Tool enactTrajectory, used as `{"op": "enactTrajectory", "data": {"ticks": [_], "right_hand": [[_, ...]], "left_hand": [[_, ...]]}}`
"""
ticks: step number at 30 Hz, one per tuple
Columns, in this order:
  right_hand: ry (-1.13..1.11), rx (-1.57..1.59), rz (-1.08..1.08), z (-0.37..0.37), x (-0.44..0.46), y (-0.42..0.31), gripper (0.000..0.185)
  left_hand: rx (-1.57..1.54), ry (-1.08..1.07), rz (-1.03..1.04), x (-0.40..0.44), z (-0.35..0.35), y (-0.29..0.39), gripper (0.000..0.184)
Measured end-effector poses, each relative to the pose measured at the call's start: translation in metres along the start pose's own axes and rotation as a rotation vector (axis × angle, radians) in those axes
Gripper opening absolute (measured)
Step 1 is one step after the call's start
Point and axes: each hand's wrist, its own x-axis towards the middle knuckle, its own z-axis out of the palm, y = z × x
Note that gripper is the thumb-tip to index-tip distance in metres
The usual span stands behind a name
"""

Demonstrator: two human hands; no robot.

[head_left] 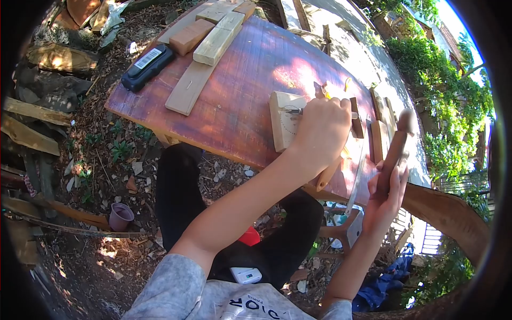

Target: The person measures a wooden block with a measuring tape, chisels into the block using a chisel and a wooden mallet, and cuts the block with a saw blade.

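A pale wood block (280,133) with a round dotted outline drawn on its face lies near the front edge of the reddish table (240,96). My left hand (326,124) is closed around a chisel (295,111), its metal tip pointing left over the block inside the outline. Most of its handle is hidden in my fingers. To the right, my right hand (392,184) grips a dark wooden club (397,146) with a rounded end, held up and tilted, apart from the chisel. A wooden tool handle (326,177) with a hole sticks out below my left wrist.
Boards (192,88) and wood blocks (218,40) lie at the table's far left, beside a black case (148,68) with a barcode label. A long thin metal strip (358,176) and more wood pieces (380,140) lie at the right. A purple pot (121,216) stands on the ground.
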Motion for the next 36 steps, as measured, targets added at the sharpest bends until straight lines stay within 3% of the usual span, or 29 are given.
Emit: {"op": "enactTrajectory", "data": {"ticks": [1, 4, 6, 9, 12, 13, 16, 17, 20, 21, 22, 27, 32, 36], "right_hand": [[0.065, 0.054, 0.005, 0.001, 0.001, 0.003, 0.063], [0.013, -0.173, 0.087, 0.015, -0.01, 0.003, 0.065], [-0.192, -0.327, 0.196, 0.015, -0.017, -0.006, 0.065], [0.036, -0.287, 0.175, 0.014, -0.011, -0.006, 0.058], [-0.005, -0.051, 0.004, -0.002, 0.003, 0.004, 0.051], [-0.014, -0.002, 0.0, -0.002, 0.004, 0.005, 0.057], [0.041, -0.204, 0.113, 0.021, -0.012, -0.003, 0.061], [-0.215, -0.322, 0.185, 0.009, -0.012, -0.005, 0.065], [-0.169, -0.362, 0.158, 0.015, -0.017, -0.009, 0.064], [-0.095, -0.339, 0.163, 0.014, -0.016, -0.008, 0.063], [-0.017, -0.267, 0.141, 0.014, -0.016, -0.006, 0.051], [0.043, -0.031, 0.027, -0.008, -0.004, 0.011, 0.033], [0.055, 0.072, 0.062, -0.007, -0.016, 0.009, 0.036], [0.052, 0.256, 0.044, -0.01, -0.026, 0.009, 0.043]], "left_hand": [[-0.004, 0.001, 0.002, 0.0, -0.003, 0.0, 0.017], [-0.006, -0.009, 0.01, 0.001, -0.004, 0.002, 0.017], [-0.002, -0.012, -0.003, 0.001, -0.006, 0.001, 0.016], [0.002, -0.021, -0.032, -0.002, -0.006, 0.001, 0.016], [0.022, -0.026, -0.03, 0.0, -0.005, 0.001, 0.016], [0.02, -0.026, -0.026, -0.001, -0.006, 0.001, 0.016], [0.007, -0.035, -0.028, 0.0, -0.008, 0.002, 0.015], [0.003, -0.039, -0.035, 0.001, -0.009, 0.002, 0.015], [0.216, -0.058, -0.011, -0.002, -0.012, 0.002, 0.018], [0.157, -0.038, -0.016, -0.003, -0.01, 0.001, 0.016], [0.1, -0.014, -0.017, -0.003, -0.007, -0.001, 0.015], [0.02, -0.063, 0.0, -0.004, -0.004, 0.0, 0.016], [0.041, -0.273, 0.173, -0.008, -0.015, 0.001, 0.018], [-0.131, -0.195, 0.194, -0.01, -0.007, 0.011, 0.021]]}}
